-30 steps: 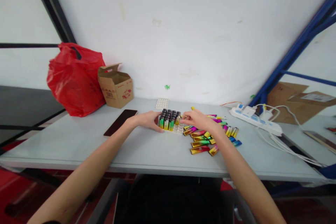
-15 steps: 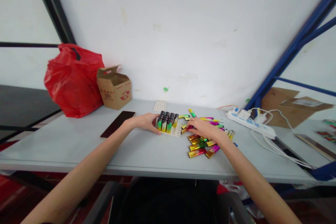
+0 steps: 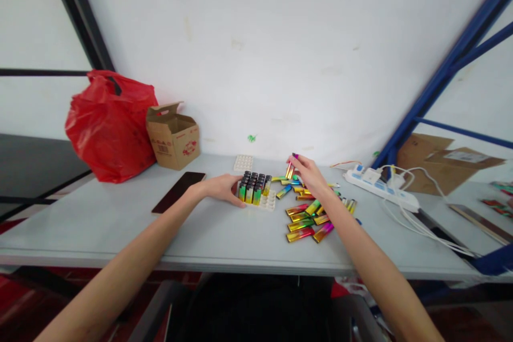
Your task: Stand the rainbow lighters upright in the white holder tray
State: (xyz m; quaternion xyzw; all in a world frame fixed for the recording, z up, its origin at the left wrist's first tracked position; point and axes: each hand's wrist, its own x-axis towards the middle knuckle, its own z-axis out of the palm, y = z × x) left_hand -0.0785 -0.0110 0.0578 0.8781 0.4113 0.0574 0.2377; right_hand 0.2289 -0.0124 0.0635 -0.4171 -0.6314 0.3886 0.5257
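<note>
My left hand (image 3: 222, 189) is curved around the left side of a white plastic tray (image 3: 269, 204), thumb at the front and fingers behind. Black-topped lighters (image 3: 249, 192), green and yellow below, stand upright in rows in the tray. Its right part shows bare holes. Raised over the back of a loose pile, my right hand (image 3: 308, 173) pinches shiny lighters (image 3: 289, 170), apparently two, held upright; red, gold and a magenta end show. Beneath and in front of that hand lie many metallic lighters (image 3: 300, 224) in gold, green, red, blue and magenta.
A second white holed tray (image 3: 243, 162) lies near the wall. To the left are a dark phone-like slab (image 3: 179, 192), an open cardboard box (image 3: 176, 141) and a red plastic bag (image 3: 114, 128). On the right sits a white power strip (image 3: 382, 188) with plugs and cables.
My right hand has risen from the pile and moved back, now with lighters pinched in its fingers. My left hand has stayed at the tray.
</note>
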